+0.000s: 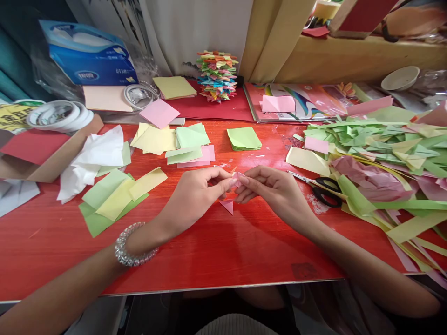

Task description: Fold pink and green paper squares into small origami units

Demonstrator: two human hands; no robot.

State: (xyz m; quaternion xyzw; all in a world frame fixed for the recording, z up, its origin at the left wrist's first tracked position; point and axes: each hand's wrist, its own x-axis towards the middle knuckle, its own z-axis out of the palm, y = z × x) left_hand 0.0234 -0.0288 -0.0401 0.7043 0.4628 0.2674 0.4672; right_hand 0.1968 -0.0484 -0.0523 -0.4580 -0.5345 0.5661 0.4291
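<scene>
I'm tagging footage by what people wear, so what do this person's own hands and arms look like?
The left hand and right hand are both ungloved, with no rings that I can make out. The left wears a clear, shiny, coiled bracelet at the wrist; the right has none. No sleeves cover the visible forearms.

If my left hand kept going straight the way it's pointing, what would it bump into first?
Probably your right hand: its fingertips are just past those of your left hand, on the same small pink paper. Exact depth is hard to tell.
</scene>
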